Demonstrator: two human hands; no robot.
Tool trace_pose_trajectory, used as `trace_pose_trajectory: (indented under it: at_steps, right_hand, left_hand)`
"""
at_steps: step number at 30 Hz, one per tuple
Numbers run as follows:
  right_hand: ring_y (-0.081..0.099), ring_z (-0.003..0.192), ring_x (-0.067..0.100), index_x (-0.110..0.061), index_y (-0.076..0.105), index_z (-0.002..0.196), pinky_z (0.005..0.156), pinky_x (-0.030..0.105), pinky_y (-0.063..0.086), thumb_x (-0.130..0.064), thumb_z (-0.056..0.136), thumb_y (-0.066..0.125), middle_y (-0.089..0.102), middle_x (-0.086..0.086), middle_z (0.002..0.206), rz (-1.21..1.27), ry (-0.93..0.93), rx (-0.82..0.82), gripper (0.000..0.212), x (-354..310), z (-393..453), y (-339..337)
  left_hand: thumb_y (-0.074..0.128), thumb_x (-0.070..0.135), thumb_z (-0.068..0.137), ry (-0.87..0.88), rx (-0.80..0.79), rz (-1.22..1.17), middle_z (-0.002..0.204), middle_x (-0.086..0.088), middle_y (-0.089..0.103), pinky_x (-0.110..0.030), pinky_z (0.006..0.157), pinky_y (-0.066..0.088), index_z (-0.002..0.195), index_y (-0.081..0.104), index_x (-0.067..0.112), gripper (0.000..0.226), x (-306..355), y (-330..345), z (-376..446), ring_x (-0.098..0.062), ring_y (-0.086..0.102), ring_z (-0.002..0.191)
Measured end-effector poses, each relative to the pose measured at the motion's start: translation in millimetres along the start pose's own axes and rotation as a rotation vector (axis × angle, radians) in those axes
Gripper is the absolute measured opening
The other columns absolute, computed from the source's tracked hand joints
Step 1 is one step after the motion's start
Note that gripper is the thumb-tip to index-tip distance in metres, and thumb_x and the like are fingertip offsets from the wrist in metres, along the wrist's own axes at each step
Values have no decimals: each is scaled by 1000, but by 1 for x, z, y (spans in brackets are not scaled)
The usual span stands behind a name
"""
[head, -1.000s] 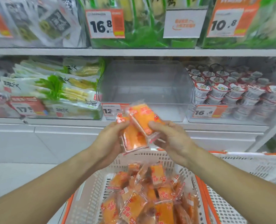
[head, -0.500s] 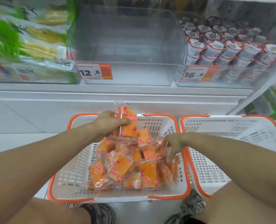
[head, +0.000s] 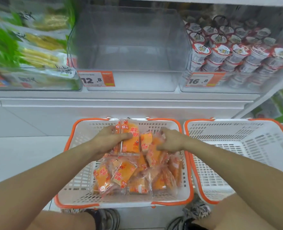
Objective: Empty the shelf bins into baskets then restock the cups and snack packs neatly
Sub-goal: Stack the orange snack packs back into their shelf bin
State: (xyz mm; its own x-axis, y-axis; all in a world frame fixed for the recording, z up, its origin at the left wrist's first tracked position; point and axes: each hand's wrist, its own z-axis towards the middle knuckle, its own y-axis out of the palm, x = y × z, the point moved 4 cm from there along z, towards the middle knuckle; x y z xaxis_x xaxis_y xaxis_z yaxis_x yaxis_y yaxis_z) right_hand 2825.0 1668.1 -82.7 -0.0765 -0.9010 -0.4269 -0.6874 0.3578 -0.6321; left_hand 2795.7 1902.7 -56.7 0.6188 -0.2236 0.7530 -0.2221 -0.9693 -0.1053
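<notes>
A store shelf (head: pixel 121 95) fills the upper frame, its middle bin (head: pixel 129 47) bare. At centre, the left hand (head: pixel 111 140) clamps upright snack packs (head: pixel 130 138) above the basket (head: pixel 81 163); the right hand (head: pixel 169 141) curls around another pack. The slippery bunch may fan out and drop.

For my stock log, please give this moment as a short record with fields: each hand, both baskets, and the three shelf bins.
left hand: grips a few upright orange snack packs over the left basket
right hand: fingers curled on a pack in the pile
left basket: holds a heap of orange packs
right basket: no goods visible
middle bin: clear, nothing inside, tag 12.8
right bin: stacked cups, tag 16.8
left bin: green and yellow packs
</notes>
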Motion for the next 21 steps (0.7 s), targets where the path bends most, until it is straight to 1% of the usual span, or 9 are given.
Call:
trace_pose_trajectory:
  at_steps: [2, 4, 6, 8, 10, 12, 14, 18, 21]
  right_hand:
    - [67, 56, 17, -15, 50, 118, 53, 28, 54, -19, 87, 73, 69, 6, 73, 424, 15, 121, 39, -11, -21, -38]
    - [72, 66, 26, -10, 57, 104, 60, 34, 60, -9, 87, 73, 68, 11, 80, 874, -6, 180, 23, -19, -39, -58]
    - [72, 78, 33, -5, 65, 98, 75, 42, 62, -8, 87, 71, 64, 14, 88, 1181, -46, 112, 13, -34, -53, -61]
    - [71, 92, 36, -7, 71, 96, 78, 39, 59, -14, 86, 72, 66, 14, 88, 1338, -98, 8, 12, -52, -61, -51]
    - [74, 89, 26, -10, 72, 98, 75, 31, 55, -22, 85, 75, 72, 10, 89, 1303, -133, -7, 18, -65, -68, -43]
    - [73, 88, 18, -9, 71, 109, 75, 29, 55, -31, 83, 78, 76, 6, 98, 1120, -187, 56, 34, -71, -73, -45]
    - [72, 98, 18, -14, 70, 115, 82, 32, 56, -38, 85, 76, 76, 2, 106, 991, -238, 37, 39, -75, -76, -51]
    - [68, 111, 23, -21, 67, 119, 105, 49, 50, -24, 93, 69, 73, 2, 118, 1007, -287, -207, 26, -84, -80, -63]
    - [64, 111, 35, -13, 70, 113, 107, 59, 45, -10, 86, 66, 70, 14, 116, 1097, -355, -327, 27, -96, -80, -73]
  left_hand:
    - [80, 31, 82, 5, 49, -48, 100, -5, 77, -39, 78, 59, 125, 57, 13, 53, 6, -6, -4, -22, 75, 87]
    - [77, 26, 85, 14, 80, -120, 97, -4, 78, -35, 73, 59, 120, 61, 13, 41, 16, -9, -8, -21, 76, 85]
    - [77, 24, 85, 33, 107, -190, 98, -5, 77, -39, 79, 60, 120, 61, 12, 40, 30, -8, -14, -23, 75, 87]
    - [76, 21, 86, 71, 110, -261, 102, -8, 77, -46, 88, 58, 122, 61, 9, 41, 46, -4, -21, -27, 74, 93]
    - [75, 28, 86, 135, 101, -295, 106, -8, 76, -46, 88, 57, 122, 63, 10, 42, 59, -2, -27, -28, 73, 97]
    - [82, 50, 74, 196, 122, -264, 109, -5, 75, -51, 96, 53, 124, 63, 14, 64, 72, -1, -35, -28, 72, 101]
    - [84, 62, 62, 255, 178, -250, 109, -3, 75, -56, 101, 49, 124, 61, 16, 80, 79, -3, -40, -26, 71, 102]
    - [75, 76, 62, 296, 213, -206, 116, -4, 72, -56, 100, 49, 128, 56, 18, 90, 88, 3, -51, -25, 69, 106]
    - [64, 75, 75, 347, 173, -213, 123, 2, 70, -51, 101, 50, 134, 53, 22, 80, 96, 16, -62, -19, 68, 111]
